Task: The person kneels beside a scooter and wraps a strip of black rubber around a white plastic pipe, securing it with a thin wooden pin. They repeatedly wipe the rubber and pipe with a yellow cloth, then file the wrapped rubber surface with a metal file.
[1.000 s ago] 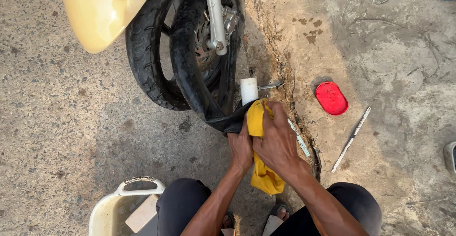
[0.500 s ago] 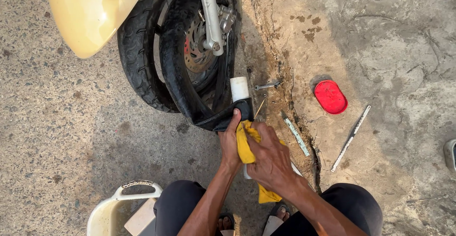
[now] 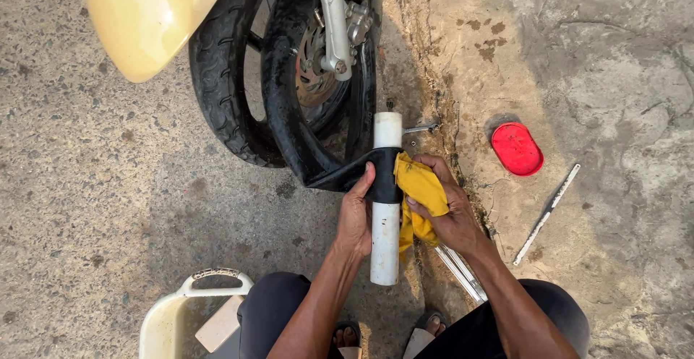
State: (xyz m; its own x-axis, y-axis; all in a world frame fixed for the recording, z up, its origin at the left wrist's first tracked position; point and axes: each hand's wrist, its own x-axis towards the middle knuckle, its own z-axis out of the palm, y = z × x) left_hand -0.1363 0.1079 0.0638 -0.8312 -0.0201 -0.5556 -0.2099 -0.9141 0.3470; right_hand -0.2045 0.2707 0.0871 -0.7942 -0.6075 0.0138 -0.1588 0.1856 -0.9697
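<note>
**Head view: inner tube now stretched over white pipe, cloth moved to its side**

Head camera, looking down on crouched legs and two bare hands. Since a second ago: white plastic pipe (image 3: 385, 207) now in plain sight, lying lengthwise between the hands, with black inner tube (image 3: 340, 174) pulled flat across its upper part. Before, only the pipe's top end visible and the yellow cloth (image 3: 419, 196) bunched over the spot.

Left hand (image 3: 356, 218) closed around the pipe from the left, thumb pressing the rubber band against it. Right hand (image 3: 452, 211) just to the right of the pipe, fingers curled on the yellow cloth, cloth touching the rubber edge. Probably wiping finished or paused, patch of rubber exposed and held taut.

Beyond the hands: motorcycle front tyre (image 3: 224, 91), brake disc (image 3: 314, 70), yellow fender (image 3: 152, 12). Right of the right hand: red oval lid (image 3: 517, 148) and thin metal file (image 3: 547, 213), well apart. Near the left knee: cream plastic basin (image 3: 170, 315).

Ground: rough concrete left, cracked dusty cement right, outdoors in sunlight.
</note>
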